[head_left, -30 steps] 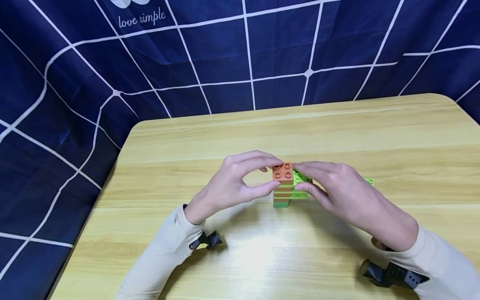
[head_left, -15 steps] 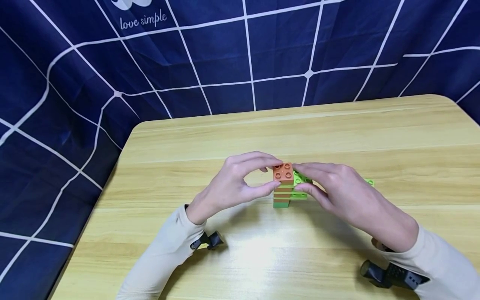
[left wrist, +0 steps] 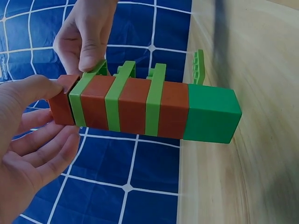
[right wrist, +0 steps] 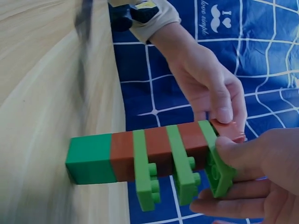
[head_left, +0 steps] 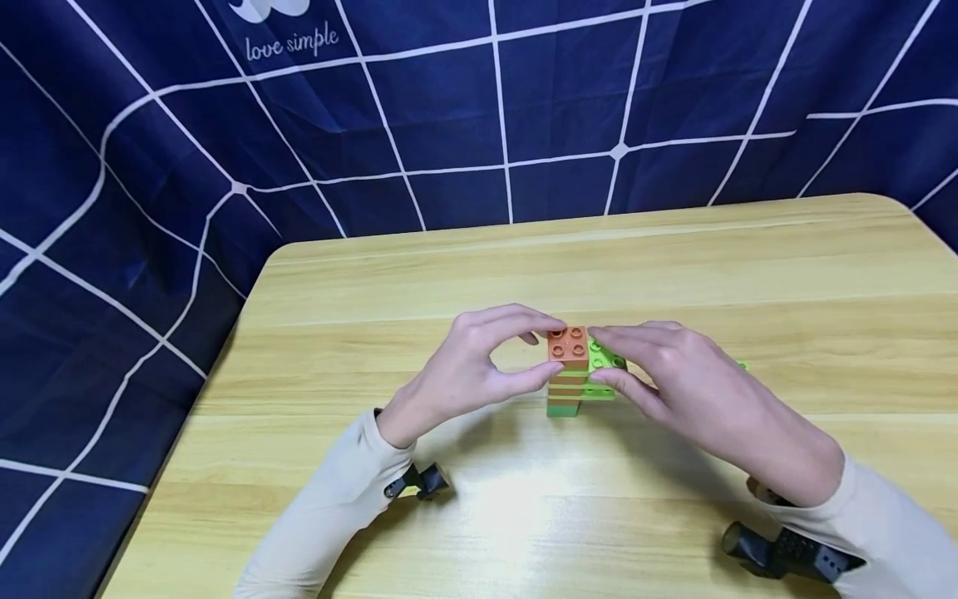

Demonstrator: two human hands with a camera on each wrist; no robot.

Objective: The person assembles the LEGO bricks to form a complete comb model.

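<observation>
A narrow tower of toy building bricks stands upright on the table, with a dark green brick (left wrist: 212, 114) at its foot. Above it, brown-orange bricks (right wrist: 156, 144) alternate with light green plates (right wrist: 184, 179) that jut out to the right. My left hand (head_left: 471, 362) pinches the topmost orange brick (head_left: 567, 349) between thumb and fingers. From the other side my right hand (head_left: 692, 387) grips the jutting end of the uppermost light green plate (right wrist: 217, 161), thumb on top. In the left wrist view a thin dark line runs between that plate and the top brick.
A loose light green studded piece (left wrist: 199, 67) lies on the wooden table (head_left: 374, 287) beyond the tower, mostly hidden behind the right hand in the head view. A blue curtain with white lines (head_left: 441, 108) hangs along the back and left. Black wrist cameras (head_left: 789, 553) sit below both wrists.
Both hands keep their hold and the tower looks the same. The head view has shifted slightly, and the right hand now covers more of the loose green piece.
</observation>
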